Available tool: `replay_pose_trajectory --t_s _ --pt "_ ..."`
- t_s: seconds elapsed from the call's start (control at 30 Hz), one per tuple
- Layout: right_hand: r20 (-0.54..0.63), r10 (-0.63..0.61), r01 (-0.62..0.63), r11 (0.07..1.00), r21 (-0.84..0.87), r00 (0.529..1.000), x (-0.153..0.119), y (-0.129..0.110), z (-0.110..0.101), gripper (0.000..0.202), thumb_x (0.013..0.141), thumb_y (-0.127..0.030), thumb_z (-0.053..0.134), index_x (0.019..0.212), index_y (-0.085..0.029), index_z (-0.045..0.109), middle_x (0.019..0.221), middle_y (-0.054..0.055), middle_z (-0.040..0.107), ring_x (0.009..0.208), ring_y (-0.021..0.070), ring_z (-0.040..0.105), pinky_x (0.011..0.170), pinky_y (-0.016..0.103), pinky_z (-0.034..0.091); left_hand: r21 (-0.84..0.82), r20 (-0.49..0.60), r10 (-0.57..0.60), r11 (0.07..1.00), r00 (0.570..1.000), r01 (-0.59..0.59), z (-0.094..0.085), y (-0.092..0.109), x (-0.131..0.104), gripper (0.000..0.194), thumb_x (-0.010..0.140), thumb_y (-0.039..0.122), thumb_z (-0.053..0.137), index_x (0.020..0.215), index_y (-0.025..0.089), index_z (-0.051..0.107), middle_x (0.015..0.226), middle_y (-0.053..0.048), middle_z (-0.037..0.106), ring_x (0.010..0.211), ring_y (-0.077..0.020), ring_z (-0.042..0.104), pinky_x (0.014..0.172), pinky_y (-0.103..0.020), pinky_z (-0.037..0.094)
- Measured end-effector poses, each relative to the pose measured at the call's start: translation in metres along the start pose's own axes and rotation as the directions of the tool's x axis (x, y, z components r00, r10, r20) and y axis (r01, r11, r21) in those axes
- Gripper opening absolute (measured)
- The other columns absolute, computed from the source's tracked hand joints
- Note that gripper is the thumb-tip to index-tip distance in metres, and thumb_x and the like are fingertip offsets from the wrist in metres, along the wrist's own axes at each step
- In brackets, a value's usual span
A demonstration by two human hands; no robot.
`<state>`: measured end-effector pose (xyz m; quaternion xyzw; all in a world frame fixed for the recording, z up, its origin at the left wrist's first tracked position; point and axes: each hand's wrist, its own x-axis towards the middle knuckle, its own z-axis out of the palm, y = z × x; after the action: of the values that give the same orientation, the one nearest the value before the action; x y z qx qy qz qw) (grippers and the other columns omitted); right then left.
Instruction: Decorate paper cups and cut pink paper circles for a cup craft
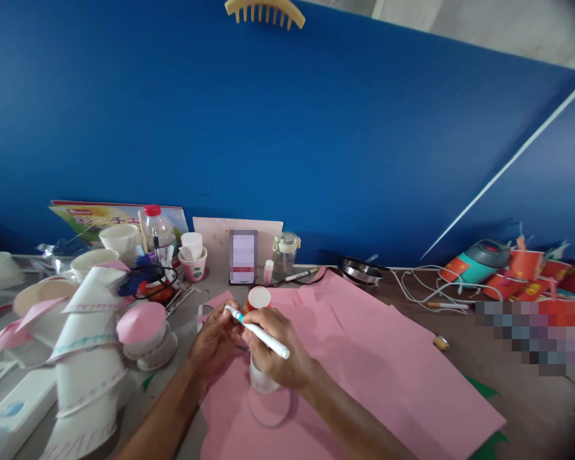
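My right hand grips a white marker with a teal band, its barrel slanting down to the right. At the marker's upper left end, the fingers of my left hand are closed; whether the cap is on or off is hard to tell. Behind the hands stands a red paper cup with a pale top, partly hidden. Under my right hand a white cup shows in part, above a thin round outline on the pink paper.
At the left, paper cups with pink cones crowd beside stacked white paper pieces. A phone leans at the back by a clear jar. Rolls of tape, white cables and red cups lie rightward.
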<state>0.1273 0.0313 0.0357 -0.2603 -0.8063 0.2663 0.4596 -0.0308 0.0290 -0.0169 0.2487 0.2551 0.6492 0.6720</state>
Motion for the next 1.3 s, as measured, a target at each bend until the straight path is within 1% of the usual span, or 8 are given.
replay_pose_trajectory --t_s 0.13,0.33,0.4,0.53,0.73,0.87,1.13,1.3 --pt "0.048 -0.095 0.097 0.995 -0.038 0.994 0.0 0.002 0.0 0.017 0.086 -0.023 0.053 0.102 -0.02 0.06 0.084 0.008 0.069 0.077 0.0218 0.063 0.076 0.036 0.048 0.015 -0.004 -0.01 1.0 1.0 0.01 0.001 -0.001 -0.001 0.021 0.072 0.029 0.078 0.082 0.017 0.065 0.071 0.001 0.062 0.062 -0.0119 0.059 0.06 -0.023 0.05" --pt "0.106 -0.113 0.118 0.992 -0.047 0.988 0.002 -0.009 -0.01 0.043 0.092 -0.055 0.043 0.117 -0.023 0.057 0.083 0.009 0.07 0.074 0.0254 0.062 0.078 0.041 0.043 0.004 -0.032 -0.015 1.0 0.999 0.015 0.001 0.002 -0.002 0.023 0.072 0.031 0.078 0.086 0.019 0.064 0.073 0.003 0.063 0.066 -0.013 0.062 0.061 -0.023 0.051" --pt "0.077 -0.08 0.086 0.993 -0.08 0.994 0.002 -0.012 -0.011 0.039 0.093 -0.052 0.043 0.115 -0.023 0.057 0.08 0.008 0.07 0.07 0.0238 0.061 0.076 0.039 0.041 -0.004 -0.032 -0.02 1.0 0.999 0.019 0.001 0.002 -0.001 0.023 0.072 0.032 0.078 0.085 0.02 0.064 0.073 0.002 0.063 0.067 -0.0134 0.062 0.062 -0.024 0.051" --pt "0.049 -0.037 0.043 0.989 -0.139 0.998 0.001 -0.013 -0.011 0.016 0.091 -0.029 0.048 0.096 -0.021 0.061 0.072 0.004 0.071 0.062 0.0187 0.06 0.073 0.035 0.038 -0.02 -0.031 -0.012 1.0 0.999 0.012 0.001 0.002 0.001 0.024 0.069 0.032 0.081 0.083 0.019 0.066 0.069 0.003 0.06 0.061 -0.0103 0.056 0.059 -0.022 0.05" --pt "0.078 -0.14 0.149 0.98 -0.133 0.987 0.001 -0.006 -0.007 0.018 0.087 -0.014 0.043 0.09 -0.022 0.06 0.073 0.002 0.071 0.062 0.0163 0.059 0.072 0.033 0.035 -0.01 -0.044 -0.022 1.0 0.999 0.021 -0.003 0.002 0.002 0.028 0.068 0.032 0.083 0.082 0.016 0.065 0.056 0.007 0.047 0.047 -0.0041 0.042 0.045 -0.014 0.038" --pt "0.107 -0.197 0.21 0.969 -0.133 0.975 0.001 -0.004 -0.005 0.021 0.083 -0.011 0.043 0.091 -0.021 0.06 0.068 0.0 0.067 0.057 0.0149 0.055 0.071 0.033 0.034 0.01 -0.051 -0.035 0.999 0.998 0.035 -0.004 0.003 0.001 0.031 0.066 0.034 0.085 0.081 0.015 0.065 0.05 0.009 0.04 0.042 -0.0026 0.034 0.041 -0.012 0.031" --pt "0.093 -0.28 0.292 0.944 -0.152 0.955 0.003 0.002 -0.005 0.019 0.086 -0.014 0.039 0.087 -0.021 0.056 0.067 -0.002 0.062 0.057 0.0132 0.05 0.071 0.031 0.031 0.025 -0.083 -0.019 0.999 0.996 0.021 0.005 0.002 -0.004 0.032 0.069 0.037 0.083 0.083 0.016 0.063 0.047 0.011 0.038 0.04 -0.0028 0.033 0.042 -0.012 0.032" --pt "0.106 -0.261 0.277 0.944 -0.18 0.959 0.003 0.003 -0.004 0.019 0.087 -0.015 0.037 0.088 -0.019 0.056 0.066 -0.002 0.061 0.057 0.0128 0.049 0.072 0.032 0.032 0.016 -0.084 -0.02 1.0 0.996 0.021 0.011 0.001 -0.006 0.028 0.074 0.037 0.079 0.081 0.016 0.063 0.046 0.011 0.039 0.038 -0.0022 0.032 0.041 -0.012 0.031"
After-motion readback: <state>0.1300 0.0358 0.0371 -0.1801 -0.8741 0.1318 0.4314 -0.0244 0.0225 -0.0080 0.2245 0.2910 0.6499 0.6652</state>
